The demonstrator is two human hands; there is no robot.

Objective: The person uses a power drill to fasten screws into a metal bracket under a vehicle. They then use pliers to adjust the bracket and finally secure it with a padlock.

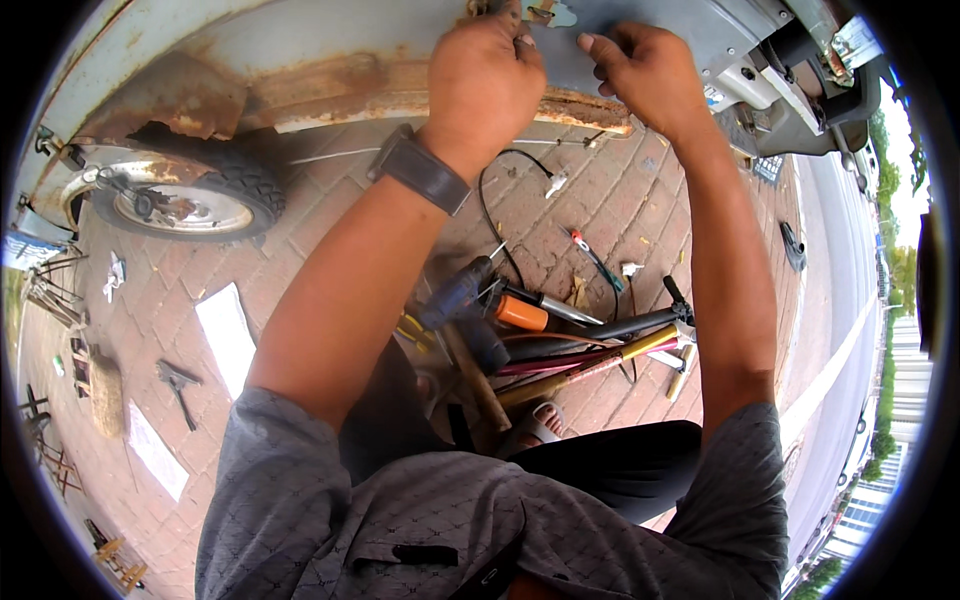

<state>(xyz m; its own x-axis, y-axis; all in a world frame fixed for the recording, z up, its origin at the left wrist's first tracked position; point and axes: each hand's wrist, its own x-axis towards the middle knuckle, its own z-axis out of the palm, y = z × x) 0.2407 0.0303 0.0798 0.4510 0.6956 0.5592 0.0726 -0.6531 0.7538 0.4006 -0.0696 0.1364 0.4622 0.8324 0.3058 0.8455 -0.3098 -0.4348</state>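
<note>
My left hand (488, 85) is raised to the grey, rusty vehicle panel (360, 40) at the top of the view. Its fingers are closed, and what they may hold is hidden near the upper edge. To its right my right hand (650, 75) is bent in front of the same panel, thumb pointing left and fingers curled; anything between them is too small to make out. Between the two hands a pale blue patch with a brownish metal piece (543, 12) shows in the panel. Below them runs a rusted lower edge (580, 108).
A spoked wheel (190, 205) is at left. On the brick paving below my hands lie a cordless drill (455, 292), an orange-handled tool (520, 313), a screwdriver (597, 260), a black cable (487, 205) and several bars. Locking pliers (178, 390) and paper sheets (225, 335) lie left.
</note>
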